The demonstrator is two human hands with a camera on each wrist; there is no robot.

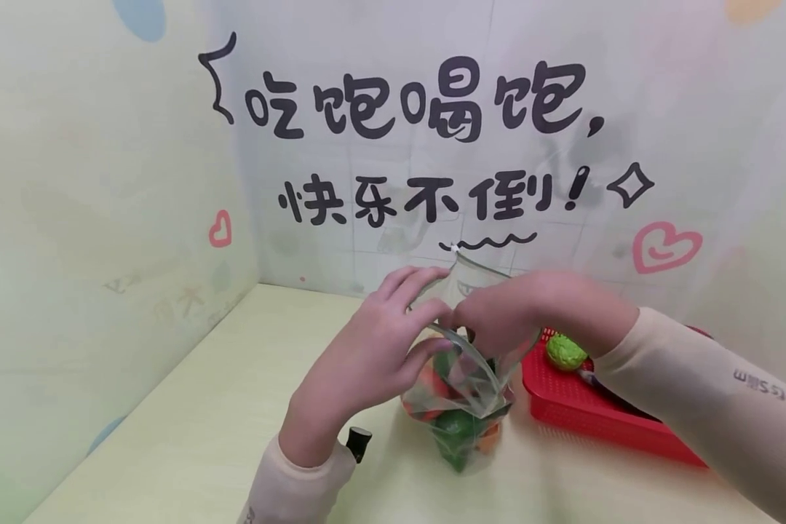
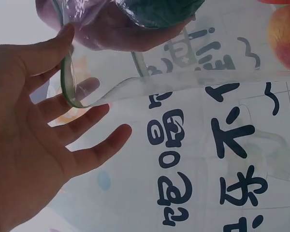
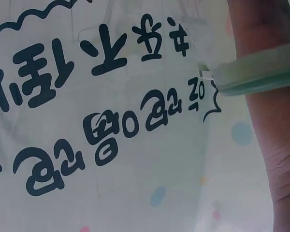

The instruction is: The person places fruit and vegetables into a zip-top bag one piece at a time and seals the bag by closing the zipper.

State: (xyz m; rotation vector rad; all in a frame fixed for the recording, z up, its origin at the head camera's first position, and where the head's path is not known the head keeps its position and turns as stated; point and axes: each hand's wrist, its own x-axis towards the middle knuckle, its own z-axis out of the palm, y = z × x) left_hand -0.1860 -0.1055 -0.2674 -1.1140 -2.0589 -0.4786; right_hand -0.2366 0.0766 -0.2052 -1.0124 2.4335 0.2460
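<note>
A clear zip bag (image 1: 455, 444) stands on the table, bulging with a green vegetable (image 1: 455, 426) and red and orange produce (image 1: 432, 382). My left hand (image 1: 380, 342) pinches its rim at the left; in the left wrist view the thumb (image 2: 48, 53) presses the green-edged rim while the other fingers spread behind the plastic. My right hand (image 1: 498, 313) reaches down through the mouth, and in the right wrist view the rim (image 3: 261, 72) crosses that wrist. Inside, its fingers curl about a glossy dark green vegetable (image 2: 159, 10), partly hidden by hand and plastic.
To the right a red basket (image 1: 602, 415) holds a bright green bumpy vegetable (image 1: 566, 352), partly behind the right sleeve (image 1: 707, 407). Behind the pale table (image 1: 190, 407) rises a wall (image 1: 380, 44) with large black lettering. A small black device (image 1: 359, 442) shows at the left cuff.
</note>
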